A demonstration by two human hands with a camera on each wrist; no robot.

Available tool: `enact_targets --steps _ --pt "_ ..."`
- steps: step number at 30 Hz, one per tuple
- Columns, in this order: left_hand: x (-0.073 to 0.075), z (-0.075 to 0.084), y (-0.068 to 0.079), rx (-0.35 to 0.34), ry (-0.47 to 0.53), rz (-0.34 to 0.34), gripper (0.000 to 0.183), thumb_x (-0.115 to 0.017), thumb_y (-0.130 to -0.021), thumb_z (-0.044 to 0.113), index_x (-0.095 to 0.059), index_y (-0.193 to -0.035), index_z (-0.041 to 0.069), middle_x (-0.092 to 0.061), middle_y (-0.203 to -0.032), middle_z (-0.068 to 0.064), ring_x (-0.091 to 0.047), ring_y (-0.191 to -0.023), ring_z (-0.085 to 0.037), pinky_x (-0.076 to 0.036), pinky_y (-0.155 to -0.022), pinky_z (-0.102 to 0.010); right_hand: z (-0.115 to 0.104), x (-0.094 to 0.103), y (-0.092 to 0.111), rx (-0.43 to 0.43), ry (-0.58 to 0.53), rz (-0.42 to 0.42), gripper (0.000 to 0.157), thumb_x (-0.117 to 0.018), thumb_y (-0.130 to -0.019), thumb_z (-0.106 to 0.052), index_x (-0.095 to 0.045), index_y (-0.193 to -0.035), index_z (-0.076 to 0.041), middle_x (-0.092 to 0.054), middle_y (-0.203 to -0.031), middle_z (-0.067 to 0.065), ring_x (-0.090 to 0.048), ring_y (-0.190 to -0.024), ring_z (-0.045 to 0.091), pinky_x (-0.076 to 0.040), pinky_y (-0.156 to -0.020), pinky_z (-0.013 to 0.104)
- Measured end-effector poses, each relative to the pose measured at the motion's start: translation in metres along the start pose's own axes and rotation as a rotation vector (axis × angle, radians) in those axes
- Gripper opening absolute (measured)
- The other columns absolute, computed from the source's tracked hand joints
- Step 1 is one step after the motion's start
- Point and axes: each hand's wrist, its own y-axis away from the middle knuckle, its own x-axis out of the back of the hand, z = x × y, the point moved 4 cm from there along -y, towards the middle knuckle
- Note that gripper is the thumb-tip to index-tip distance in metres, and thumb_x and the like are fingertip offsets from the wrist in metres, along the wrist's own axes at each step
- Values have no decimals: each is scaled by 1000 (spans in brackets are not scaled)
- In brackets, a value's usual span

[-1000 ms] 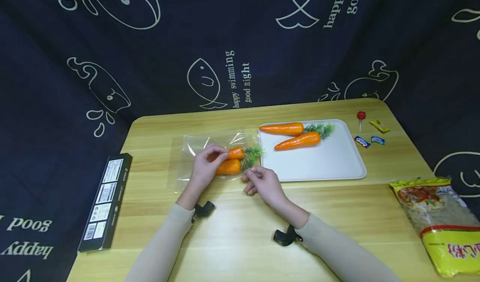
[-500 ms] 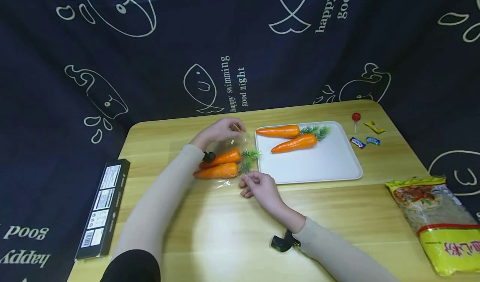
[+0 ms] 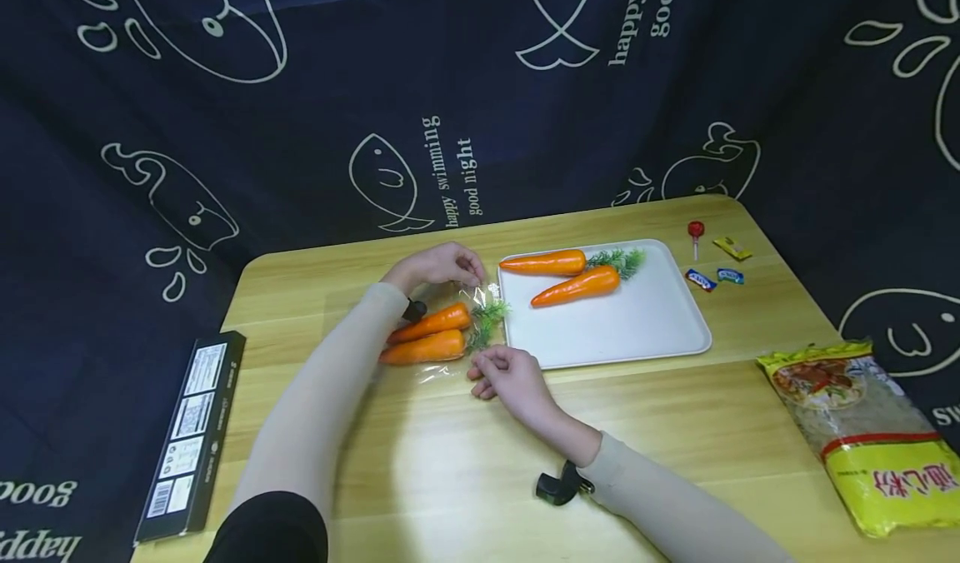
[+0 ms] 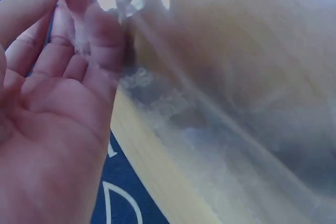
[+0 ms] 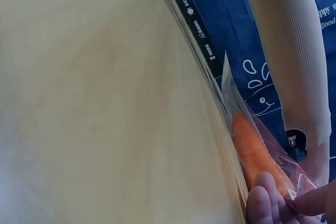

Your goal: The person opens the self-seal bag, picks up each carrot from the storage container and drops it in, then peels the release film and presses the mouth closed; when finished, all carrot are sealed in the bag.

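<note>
Two glossy orange carrots [image 3: 427, 348] with feathery green tops lie side by side in a clear plastic bag [image 4: 210, 114]. Their tops stick out at the bag's right end. My left hand [image 3: 442, 265] pinches the bag's far edge near that end; in the left wrist view the film runs from its fingertips. My right hand [image 3: 516, 381] holds the near edge between thumb and forefinger, beside the green tops. Right of the bag, two more carrots [image 3: 576, 286] rest on a white tray [image 3: 622, 334]. The left forearm hides part of the bag.
A long black box [image 3: 191, 438] lies at the table's left edge. Back right are a red lollipop [image 3: 696, 229] and several small wrapped candies [image 3: 731, 276]. A yellow noodle packet [image 3: 862, 438] lies front right. A dark printed curtain [image 3: 315, 88] hangs behind the table.
My left hand has left the carrots in the bag and moved up to the bag's far edge, which it now pinches. The right hand stays at the near edge. The head view shifts slightly.
</note>
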Motion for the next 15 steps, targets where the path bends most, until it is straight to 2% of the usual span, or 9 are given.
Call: enact_targets --steps 4,6,9,11,13,15 --pt "12 1 18 5 34 60 15 -69 -94 19 -73 -106 10 -72 -101 -4 -61 -88 -18 -53 -83 -31 -7 -4 1 35 17 -14 20 -60 -100 -14 -68 -105 3 -74 -91 15 -74 -69 22 -62 -62 33" --pt "22 5 31 -9 45 114 14 -70 -93 19 -73 -104 11 -73 -102 -3 -63 -90 -19 -54 -87 -32 -14 -3 1 95 54 -9 18 -60 -100 -13 -69 -104 2 -74 -92 16 -74 -71 23 -63 -63 33" --pt "38 14 55 -36 88 227 13 -72 -92 19 -73 -103 11 -73 -104 -3 -64 -92 -22 -54 -91 -41 -31 1 1 250 185 17 16 -59 -100 -13 -70 -103 -1 -75 -90 15 -74 -71 24 -62 -63 30" --pt "47 23 75 -42 149 323 14 -73 -92 19 -73 -102 11 -72 -103 -5 -63 -92 -28 -54 -91 -50 -47 6 1 387 323 51 17 -59 -100 -14 -71 -102 -3 -76 -88 12 -74 -72 21 -61 -65 25" --pt "54 33 97 -45 215 429 15 -74 -92 22 -72 -103 12 -71 -103 -5 -62 -94 -33 -54 -89 -51 -64 13 1 517 443 92 16 -60 -99 -15 -72 -101 -5 -76 -85 8 -73 -73 17 -60 -65 20" --pt "58 42 119 -53 282 543 18 -74 -91 26 -72 -103 13 -71 -103 -4 -62 -96 -36 -55 -87 -45 -82 23 1 634 519 128 14 -60 -97 -13 -73 -99 -7 -76 -85 6 -72 -74 13 -59 -65 18"
